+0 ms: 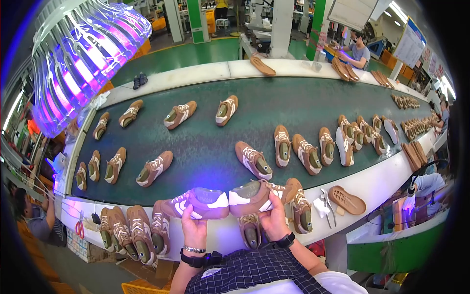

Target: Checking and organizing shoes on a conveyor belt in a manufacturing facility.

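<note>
My left hand is closed around a brown sneaker with white stripes and a white heel patch, lit violet. In my right hand is a matching sneaker, laced in white. The two shoes are held up side by side over the near edge of the conveyor, their heels almost meeting. Olive-green lasts fill both shoe openings. Just below my right hand stands another sneaker, and one more leans to its right. My fingers behind the shoes are partly hidden.
Several sneakers ride on the dark green conveyor. More sneakers line the white near ledge at left. A loose tan sole, pliers and red scissors lie along it. A violet lamp hangs upper left. Co-workers sit farther off.
</note>
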A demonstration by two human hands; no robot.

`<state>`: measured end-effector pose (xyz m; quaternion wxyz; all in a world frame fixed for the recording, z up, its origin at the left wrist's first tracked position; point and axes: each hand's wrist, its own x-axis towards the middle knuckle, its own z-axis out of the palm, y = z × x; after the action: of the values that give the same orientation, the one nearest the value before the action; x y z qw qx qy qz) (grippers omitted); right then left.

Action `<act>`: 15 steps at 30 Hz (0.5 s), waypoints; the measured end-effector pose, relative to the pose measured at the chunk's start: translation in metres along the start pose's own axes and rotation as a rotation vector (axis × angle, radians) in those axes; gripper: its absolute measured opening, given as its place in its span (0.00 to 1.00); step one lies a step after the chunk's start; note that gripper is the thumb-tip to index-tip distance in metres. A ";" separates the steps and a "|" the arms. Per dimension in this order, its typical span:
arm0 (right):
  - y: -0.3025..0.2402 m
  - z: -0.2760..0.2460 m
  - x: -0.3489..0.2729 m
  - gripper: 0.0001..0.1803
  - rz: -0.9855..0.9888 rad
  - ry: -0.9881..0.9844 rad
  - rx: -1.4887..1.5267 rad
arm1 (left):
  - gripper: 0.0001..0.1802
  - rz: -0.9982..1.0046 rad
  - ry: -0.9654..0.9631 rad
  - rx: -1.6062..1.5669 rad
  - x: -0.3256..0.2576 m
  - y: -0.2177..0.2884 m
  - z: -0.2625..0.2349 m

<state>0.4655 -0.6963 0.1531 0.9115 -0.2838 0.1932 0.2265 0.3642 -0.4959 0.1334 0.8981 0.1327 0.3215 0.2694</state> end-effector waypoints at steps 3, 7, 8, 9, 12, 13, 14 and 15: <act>-0.004 0.004 -0.005 0.18 0.000 -0.034 -0.011 | 0.23 0.047 -0.047 0.022 -0.002 0.000 0.000; -0.006 -0.001 -0.005 0.16 -0.059 -0.041 -0.052 | 0.23 0.110 -0.081 0.093 -0.007 0.000 0.005; -0.007 0.002 -0.007 0.16 -0.059 -0.041 -0.053 | 0.22 0.127 -0.092 0.110 -0.007 0.000 0.005; -0.009 0.007 -0.010 0.16 -0.044 -0.050 -0.051 | 0.22 0.126 -0.091 0.110 -0.007 0.000 0.005; -0.008 -0.008 -0.002 0.17 -0.028 -0.054 -0.058 | 0.23 0.123 -0.083 0.134 -0.006 -0.001 0.003; -0.009 -0.017 0.001 0.18 -0.022 -0.054 -0.067 | 0.23 0.032 -0.107 0.083 -0.005 0.002 0.000; -0.011 -0.018 0.000 0.18 -0.030 -0.045 -0.065 | 0.23 -0.053 -0.127 0.031 -0.005 0.006 -0.005; -0.012 -0.016 -0.001 0.20 0.033 -0.088 -0.046 | 0.23 0.000 -0.147 0.062 -0.001 0.004 -0.012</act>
<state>0.4674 -0.7156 0.1465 0.9084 -0.2914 0.1523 0.2583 0.3541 -0.4926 0.1267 0.9146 0.1799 0.2631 0.2487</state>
